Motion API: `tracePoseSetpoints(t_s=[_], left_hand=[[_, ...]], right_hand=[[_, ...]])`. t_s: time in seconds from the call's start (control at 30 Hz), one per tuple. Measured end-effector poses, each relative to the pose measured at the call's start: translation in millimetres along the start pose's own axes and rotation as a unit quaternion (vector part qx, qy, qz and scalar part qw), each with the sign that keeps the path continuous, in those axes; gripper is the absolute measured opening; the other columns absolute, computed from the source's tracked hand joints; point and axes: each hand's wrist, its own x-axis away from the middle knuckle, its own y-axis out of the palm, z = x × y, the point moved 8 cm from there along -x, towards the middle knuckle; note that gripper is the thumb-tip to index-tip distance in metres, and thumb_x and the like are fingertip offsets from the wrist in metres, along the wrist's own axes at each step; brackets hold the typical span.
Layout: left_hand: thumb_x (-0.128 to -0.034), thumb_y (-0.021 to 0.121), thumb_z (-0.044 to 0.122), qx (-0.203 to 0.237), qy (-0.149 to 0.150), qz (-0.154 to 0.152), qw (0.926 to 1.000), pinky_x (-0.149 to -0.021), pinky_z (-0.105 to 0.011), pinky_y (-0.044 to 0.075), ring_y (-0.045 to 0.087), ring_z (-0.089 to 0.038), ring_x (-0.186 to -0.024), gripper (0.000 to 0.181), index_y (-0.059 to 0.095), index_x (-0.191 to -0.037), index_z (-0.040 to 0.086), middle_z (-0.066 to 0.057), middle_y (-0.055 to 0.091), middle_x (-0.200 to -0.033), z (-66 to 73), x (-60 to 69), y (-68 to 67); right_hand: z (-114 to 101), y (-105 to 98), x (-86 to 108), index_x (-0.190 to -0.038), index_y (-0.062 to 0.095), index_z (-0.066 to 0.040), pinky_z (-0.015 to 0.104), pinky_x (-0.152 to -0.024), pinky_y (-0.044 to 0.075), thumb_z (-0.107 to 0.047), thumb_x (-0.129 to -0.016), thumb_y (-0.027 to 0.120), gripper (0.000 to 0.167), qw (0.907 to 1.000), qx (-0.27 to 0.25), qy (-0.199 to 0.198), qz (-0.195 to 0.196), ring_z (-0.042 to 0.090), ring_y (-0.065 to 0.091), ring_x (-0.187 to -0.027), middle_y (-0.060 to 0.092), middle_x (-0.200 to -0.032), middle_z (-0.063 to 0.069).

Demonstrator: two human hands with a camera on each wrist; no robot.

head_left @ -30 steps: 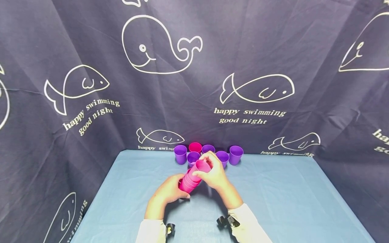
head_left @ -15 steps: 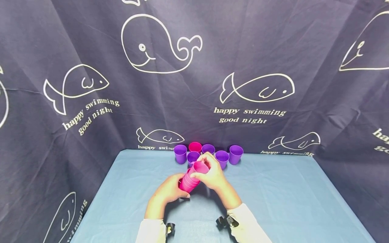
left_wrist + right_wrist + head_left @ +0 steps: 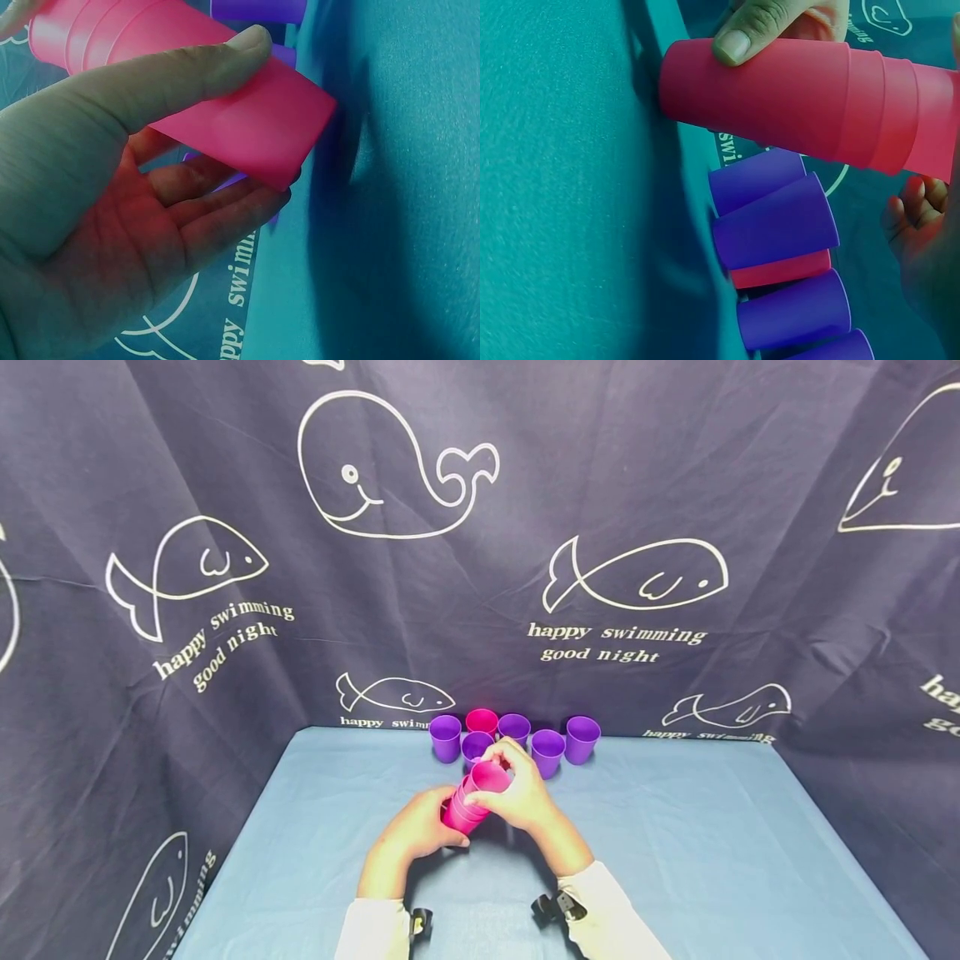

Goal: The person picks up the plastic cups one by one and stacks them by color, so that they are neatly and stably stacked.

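A stack of nested pink cups tilts above the table in the head view, its mouth up and to the right. My left hand grips the lower part, the thumb lying across the bottom cup in the left wrist view. My right hand pinches the rim of the uppermost pink cup, which sits partly inside the stack. In the right wrist view, that cup extends past several stepped rims. Part of the right hand is cut off there at the edge.
Several purple cups stand upright behind the hands, near the back edge of the blue-covered table. A reddish-pink cup stands among them at the back. A dark curtain with white drawings rises behind the table.
My right hand has moved slightly down and left, pushing the uppermost pink cup deeper into the stack. The left hand stays almost still, and the standing cups keep their places.
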Motion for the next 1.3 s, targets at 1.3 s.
tracePoseSetpoints(t_s=[1.3], left_hand=[[-0.069, 0.097, 0.012, 0.003, 0.013, -0.005, 0.9999, -0.089, -0.037, 0.058, 0.066, -0.011, -0.089, 0.047, 0.073, -0.108, 0.02, 0.007, 0.074, -0.098, 1.0, -2.6, 1.0]], right_hand=[[5.1, 16.2, 4.0, -0.101, 0.063, -0.011, 0.025, -0.083, 0.056, -0.02, -0.062, 0.101, 0.055, 0.9986, -0.035, -0.021, -0.033, 0.019, 0.061, -0.101, 0.062, -0.104, 0.008]])
